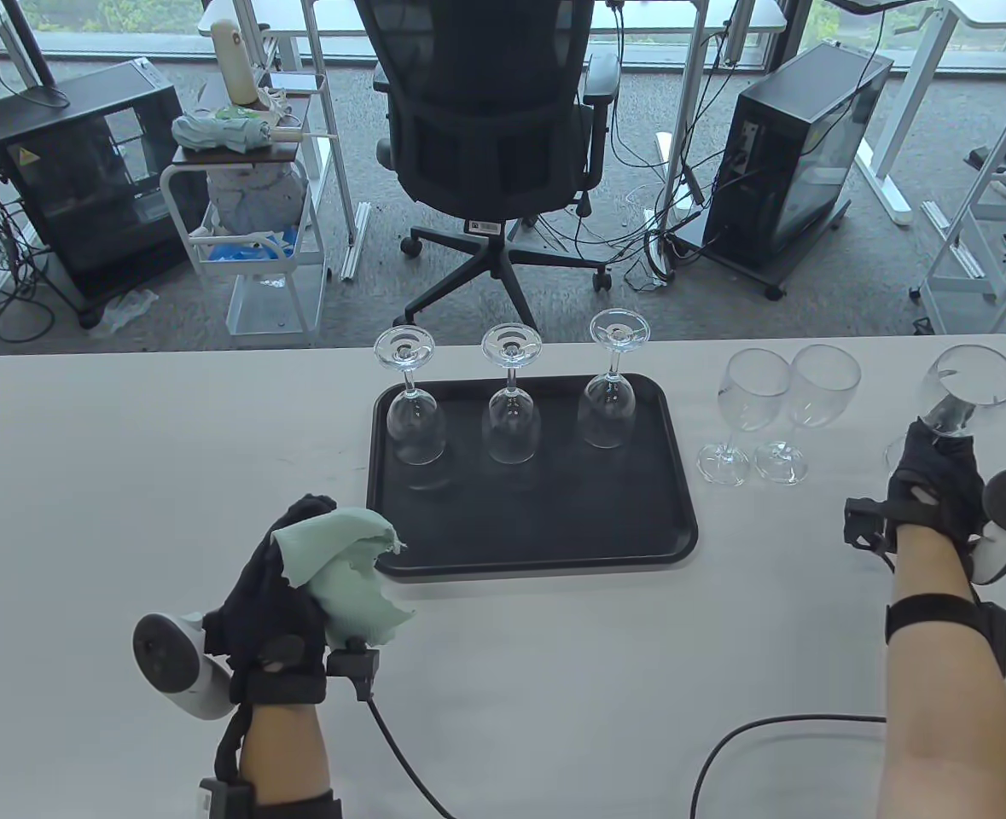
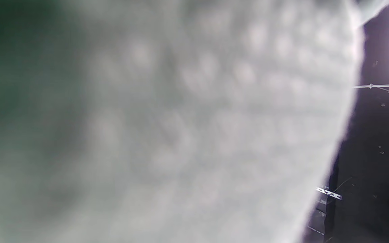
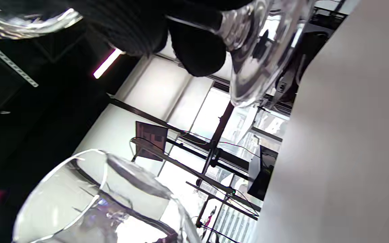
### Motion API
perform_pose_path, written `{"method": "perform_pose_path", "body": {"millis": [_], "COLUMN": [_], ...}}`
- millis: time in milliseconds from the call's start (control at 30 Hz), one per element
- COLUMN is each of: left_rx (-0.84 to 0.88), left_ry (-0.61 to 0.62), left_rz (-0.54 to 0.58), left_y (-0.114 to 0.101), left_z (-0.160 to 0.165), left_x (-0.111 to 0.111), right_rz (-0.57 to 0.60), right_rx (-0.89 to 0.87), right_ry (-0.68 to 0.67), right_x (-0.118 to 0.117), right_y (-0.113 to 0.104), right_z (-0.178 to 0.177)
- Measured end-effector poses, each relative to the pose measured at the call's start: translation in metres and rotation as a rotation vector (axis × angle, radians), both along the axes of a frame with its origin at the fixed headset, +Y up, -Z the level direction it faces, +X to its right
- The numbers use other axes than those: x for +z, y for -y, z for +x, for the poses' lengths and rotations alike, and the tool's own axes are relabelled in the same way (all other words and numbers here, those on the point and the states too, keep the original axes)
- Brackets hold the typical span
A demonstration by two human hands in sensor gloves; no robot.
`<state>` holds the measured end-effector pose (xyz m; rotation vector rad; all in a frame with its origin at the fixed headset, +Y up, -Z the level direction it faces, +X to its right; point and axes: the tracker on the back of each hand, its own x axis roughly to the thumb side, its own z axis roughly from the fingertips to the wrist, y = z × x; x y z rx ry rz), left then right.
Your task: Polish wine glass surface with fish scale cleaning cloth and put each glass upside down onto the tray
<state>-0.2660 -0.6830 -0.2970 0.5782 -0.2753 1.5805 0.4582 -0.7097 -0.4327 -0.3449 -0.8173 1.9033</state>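
Note:
Three wine glasses (image 1: 512, 401) stand upside down in a row at the back of the black tray (image 1: 554, 529). Two upright glasses (image 1: 754, 409) stand just right of the tray. My right hand (image 1: 933, 482) grips the stem of a further glass (image 1: 972, 380) at the far right, tilted away from me with its foot near the table; in the right wrist view its bowl (image 3: 262, 50) hangs under my gloved fingers (image 3: 198, 50). My left hand (image 1: 298, 572) holds the bunched pale green cloth (image 1: 349, 572) at the tray's front left corner. The cloth (image 2: 181, 128) fills the left wrist view.
The white table (image 1: 127, 478) carries a black cable (image 1: 767, 734) near its front edge. Behind the table stand an office chair (image 1: 490, 128), a white cart (image 1: 251, 213) and two computer cases (image 1: 797, 162).

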Motion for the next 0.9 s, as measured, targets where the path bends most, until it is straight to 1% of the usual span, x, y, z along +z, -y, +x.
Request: {"method": "perform_pose_path", "body": {"millis": [67, 133, 167, 233, 267, 300, 333, 367, 433, 467, 533, 567, 600, 633, 700, 800, 900], "left_rx": [0.013, 0.024, 0.026, 0.036, 0.04, 0.049, 0.05, 0.053, 0.063, 0.058, 0.064, 0.066, 0.065, 0.06, 0.059, 0.042, -0.02], "left_ry": [0.009, 0.015, 0.014, 0.018, 0.019, 0.019, 0.02, 0.024, 0.022, 0.02, 0.015, 0.014, 0.016, 0.019, 0.037, 0.072, 0.088], "left_rz": [-0.007, -0.012, -0.013, -0.023, -0.026, -0.031, -0.034, -0.037, -0.042, -0.044, -0.047, -0.049, -0.048, -0.048, -0.032, 0.014, 0.064], "left_y": [0.003, 0.006, 0.008, 0.011, 0.013, 0.015, 0.016, 0.018, 0.02, 0.021, 0.023, 0.024, 0.024, 0.024, 0.021, 0.009, 0.003], "left_z": [0.002, 0.003, 0.003, 0.004, 0.004, 0.004, 0.004, 0.004, 0.004, 0.003, 0.003, 0.003, 0.003, 0.004, 0.01, 0.028, 0.053], "left_x": [-0.002, -0.004, -0.004, -0.006, -0.007, -0.008, -0.008, -0.009, -0.01, -0.01, -0.01, -0.011, -0.011, -0.012, -0.011, -0.005, -0.007], "right_rz": [0.09, 0.139, 0.143, 0.074, 0.057, 0.051, 0.04, 0.046, 0.053, 0.048, 0.024, 0.023, 0.018, 0.002, 0.015, 0.023, 0.048], "right_rx": [0.223, 0.411, 0.476, 0.711, 0.772, 0.886, 0.916, 1.008, 1.097, 1.128, 1.132, 1.132, 1.15, 1.165, 1.203, 1.172, 1.194], "right_ry": [-0.067, -0.136, -0.155, -0.191, -0.196, -0.22, -0.227, -0.243, -0.253, -0.269, -0.297, -0.3, -0.331, -0.342, -0.322, -0.361, -0.356], "right_x": [0.021, 0.039, 0.045, 0.062, 0.067, 0.074, 0.077, 0.084, 0.093, 0.098, 0.104, 0.105, 0.105, 0.105, 0.108, 0.114, 0.119], "right_y": [-0.028, -0.051, -0.057, -0.073, -0.075, -0.076, -0.075, -0.07, -0.056, -0.047, -0.031, -0.026, -0.021, -0.019, -0.018, -0.018, -0.022], "right_z": [-0.026, -0.061, -0.076, -0.132, -0.152, -0.186, -0.197, -0.228, -0.265, -0.281, -0.3, -0.304, -0.31, -0.313, -0.318, -0.323, -0.326]}}
